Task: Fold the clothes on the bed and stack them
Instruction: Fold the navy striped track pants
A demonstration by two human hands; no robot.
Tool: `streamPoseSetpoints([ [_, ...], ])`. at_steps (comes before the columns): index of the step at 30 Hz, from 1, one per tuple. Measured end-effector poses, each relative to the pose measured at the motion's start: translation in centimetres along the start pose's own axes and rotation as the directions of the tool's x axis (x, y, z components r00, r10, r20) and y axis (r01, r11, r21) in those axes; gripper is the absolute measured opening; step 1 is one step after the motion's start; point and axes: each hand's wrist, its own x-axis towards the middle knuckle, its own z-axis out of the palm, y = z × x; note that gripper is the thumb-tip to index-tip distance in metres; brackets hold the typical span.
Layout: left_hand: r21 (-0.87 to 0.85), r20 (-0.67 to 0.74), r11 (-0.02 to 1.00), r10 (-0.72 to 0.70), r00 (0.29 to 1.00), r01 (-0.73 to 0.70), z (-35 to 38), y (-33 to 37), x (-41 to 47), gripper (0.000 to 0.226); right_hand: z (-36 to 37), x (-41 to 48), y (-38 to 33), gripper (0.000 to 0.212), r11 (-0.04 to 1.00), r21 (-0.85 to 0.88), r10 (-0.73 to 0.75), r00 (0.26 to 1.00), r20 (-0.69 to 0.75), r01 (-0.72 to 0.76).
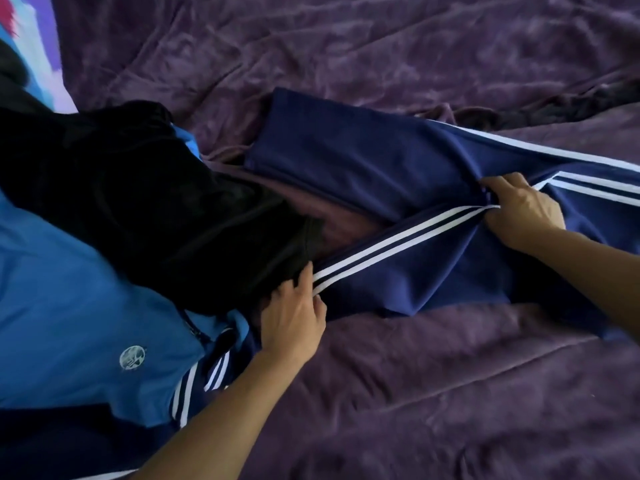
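Navy track pants with white side stripes lie spread across the purple bed cover. My left hand grips the striped leg near its lower end, beside a black garment. My right hand pinches the striped seam further up the same leg, bunching the fabric. The black garment lies on top of a bright blue jacket with a round logo, at the left.
A dark garment lies crumpled at the far right of the bed. A colourful patterned cloth shows at the top left corner. More navy striped fabric sits under the blue jacket near my left forearm.
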Motion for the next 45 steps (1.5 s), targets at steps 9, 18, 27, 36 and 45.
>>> streamPoseSetpoints([
  [9, 0.281, 0.148, 0.937, 0.172, 0.974, -0.208, -3.1, 3.7, 3.9, 0.020, 0.0, -0.6, -0.4, 0.034, 0.996, -0.086, 0.044, 0.995, 0.087, -0.037],
  [18, -0.320, -0.200, 0.932, 0.109, 0.974, -0.170, -18.3, -1.5, 11.7, 0.028, -3.7, 0.6, 0.9, 0.037, 0.990, 0.083, -0.086, 0.950, -0.299, 0.115],
  [27, -0.552, -0.241, 0.831, -0.234, 0.942, 0.066, -18.0, 0.1, 29.1, 0.018, -5.5, 9.1, -2.9, 0.029, 0.989, 0.146, 0.055, 0.982, -0.181, -0.028],
  [36, -0.572, 0.032, 0.699, -0.504, 0.863, 0.429, -7.9, -3.3, 25.8, 0.063, 3.6, 3.8, -6.5, 0.050, 0.937, 0.057, -0.340, 0.937, -0.076, 0.345],
  [45, -0.346, -0.505, 0.902, 0.052, 0.861, -0.258, -11.1, -2.7, 23.2, 0.030, 4.1, 4.3, -7.8, 0.059, 0.974, 0.057, -0.226, 0.968, 0.108, 0.221],
])
